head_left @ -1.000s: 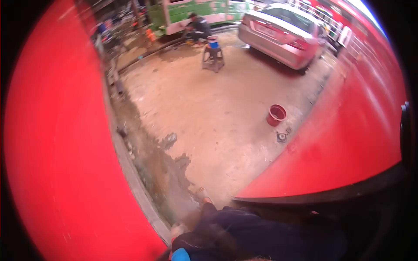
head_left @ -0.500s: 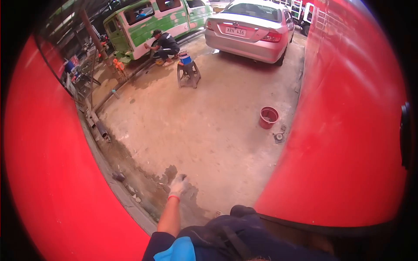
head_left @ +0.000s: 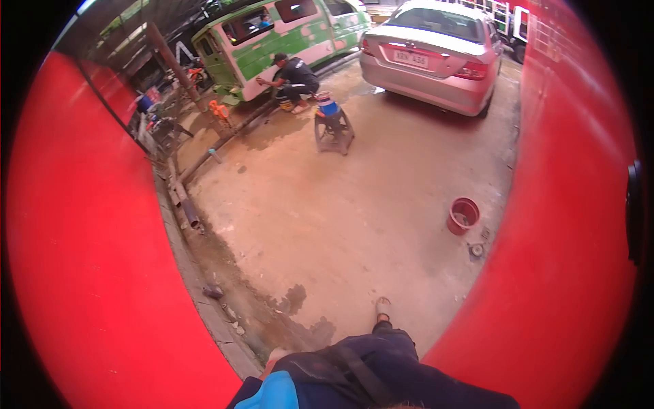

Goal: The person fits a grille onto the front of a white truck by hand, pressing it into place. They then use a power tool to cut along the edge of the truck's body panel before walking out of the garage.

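Note:
Low in the head view, my left hand [head_left: 276, 355] shows only as a pale, whitish patch close against my dark clothing. Its fingers are hidden, and nothing can be seen in it. Below the hand, part of the forearm [head_left: 267, 369] is visible beside a bright blue cloth [head_left: 274, 392] on my left side. My right hand is out of view. One foot in a light shoe [head_left: 383, 305] is on the concrete floor [head_left: 327, 225] in front of me.
Red surfaces [head_left: 88, 245] flank both sides. A maroon bucket [head_left: 463, 217] stands right, near a silver car [head_left: 429, 58]. A stool [head_left: 334, 133] bears a blue-and-white container [head_left: 328, 105]. Beyond, a person in black [head_left: 297, 76] squats by a green-and-white van [head_left: 293, 34]. Pipes [head_left: 189, 213] line the left.
My left hand has drawn back from over the floor to beside my body. My foot has come into view. The scene has shifted right and slightly down in the view.

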The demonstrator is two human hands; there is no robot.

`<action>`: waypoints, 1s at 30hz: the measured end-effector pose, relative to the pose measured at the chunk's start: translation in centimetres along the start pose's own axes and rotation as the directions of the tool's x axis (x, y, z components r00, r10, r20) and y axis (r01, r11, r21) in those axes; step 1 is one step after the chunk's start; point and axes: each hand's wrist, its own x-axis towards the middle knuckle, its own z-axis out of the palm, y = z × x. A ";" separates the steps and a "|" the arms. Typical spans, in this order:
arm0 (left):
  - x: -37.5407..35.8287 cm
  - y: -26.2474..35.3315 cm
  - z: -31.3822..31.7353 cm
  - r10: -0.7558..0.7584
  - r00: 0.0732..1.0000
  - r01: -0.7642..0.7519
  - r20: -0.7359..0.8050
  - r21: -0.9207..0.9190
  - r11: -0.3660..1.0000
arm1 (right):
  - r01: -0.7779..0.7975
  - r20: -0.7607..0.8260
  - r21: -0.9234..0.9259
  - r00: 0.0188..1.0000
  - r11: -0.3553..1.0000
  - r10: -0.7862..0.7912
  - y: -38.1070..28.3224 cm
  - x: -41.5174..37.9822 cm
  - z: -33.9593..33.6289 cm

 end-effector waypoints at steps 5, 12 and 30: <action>3.1 -6.4 -0.8 -0.144 0.988 0.132 -0.049 -0.194 0.972 | -0.127 -0.425 0.026 0.896 0.992 0.126 3.2 12.3 -27.4; 6.6 10.1 -4.1 -0.023 0.997 -0.020 -0.072 -0.547 0.837 | 0.477 -0.540 0.828 0.820 0.294 0.190 -12.7 12.6 -48.5; 36.7 30.8 -30.5 0.246 0.968 -0.240 -0.054 0.085 0.967 | -0.206 0.331 0.941 0.721 -0.268 0.609 -11.9 8.6 -17.4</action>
